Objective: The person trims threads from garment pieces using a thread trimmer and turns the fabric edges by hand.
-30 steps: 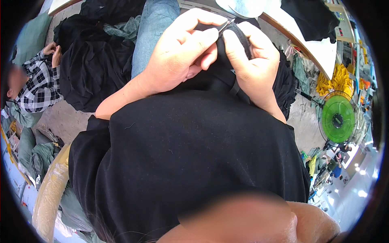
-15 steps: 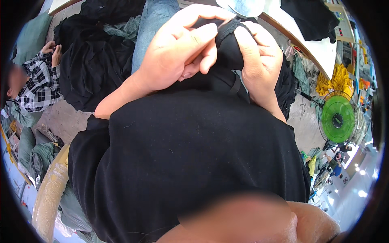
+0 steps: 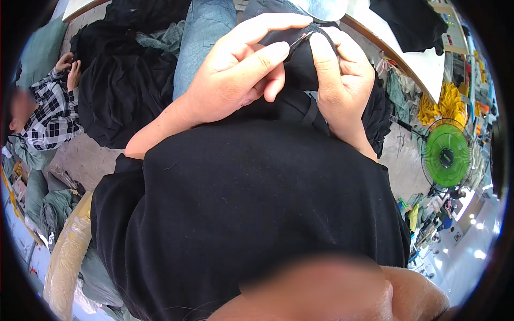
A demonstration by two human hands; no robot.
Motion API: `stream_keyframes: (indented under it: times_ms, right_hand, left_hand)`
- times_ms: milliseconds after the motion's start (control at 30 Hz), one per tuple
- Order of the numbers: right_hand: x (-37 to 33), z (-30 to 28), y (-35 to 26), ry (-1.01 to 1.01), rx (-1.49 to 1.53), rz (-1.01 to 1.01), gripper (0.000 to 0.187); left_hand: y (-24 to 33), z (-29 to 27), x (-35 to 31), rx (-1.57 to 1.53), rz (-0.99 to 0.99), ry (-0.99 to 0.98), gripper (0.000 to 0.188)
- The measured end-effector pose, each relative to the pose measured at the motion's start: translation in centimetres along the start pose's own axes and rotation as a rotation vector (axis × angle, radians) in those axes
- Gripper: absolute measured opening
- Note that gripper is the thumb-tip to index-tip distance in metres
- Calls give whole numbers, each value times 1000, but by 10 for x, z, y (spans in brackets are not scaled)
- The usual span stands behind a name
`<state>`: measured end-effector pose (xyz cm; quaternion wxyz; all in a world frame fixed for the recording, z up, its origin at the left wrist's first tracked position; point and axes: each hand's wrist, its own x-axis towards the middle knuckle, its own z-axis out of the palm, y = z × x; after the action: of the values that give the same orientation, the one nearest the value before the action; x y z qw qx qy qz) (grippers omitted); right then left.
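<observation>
Two things held: one black cloth (image 3: 302,67), one slim tool (image 3: 301,40).
Right hand (image 3: 345,80) pinches cloth edge; left hand (image 3: 235,72), just beside, grips tool. One green fan (image 3: 455,155), right of both.

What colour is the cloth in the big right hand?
The cloth is black. It shows best in the head view, the only view here.

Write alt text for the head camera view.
Right hand gripping black cloth, left hand close by with a thin metal tool at the thumb tip. Green fan at right, person in checked shirt at left.
</observation>
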<state>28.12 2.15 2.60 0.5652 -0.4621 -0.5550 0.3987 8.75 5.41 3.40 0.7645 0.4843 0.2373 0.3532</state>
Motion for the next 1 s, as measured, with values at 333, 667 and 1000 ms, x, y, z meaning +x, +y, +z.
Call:
stream_keyframes:
  times_ms: [333,667,1000]
  right_hand:
    - [0,-1,-2,-43,-50,-13,19]
    - [-2,5,-6,-67,-79,29,11]
    - [-9,8,-1,-89,-61,43,14]
  left_hand:
    - [-3,3,1,-26,10,35,40]
    - [-2,2,0,-23,-7,65,35]
    - [0,-2,-7,-177,-68,68,39]
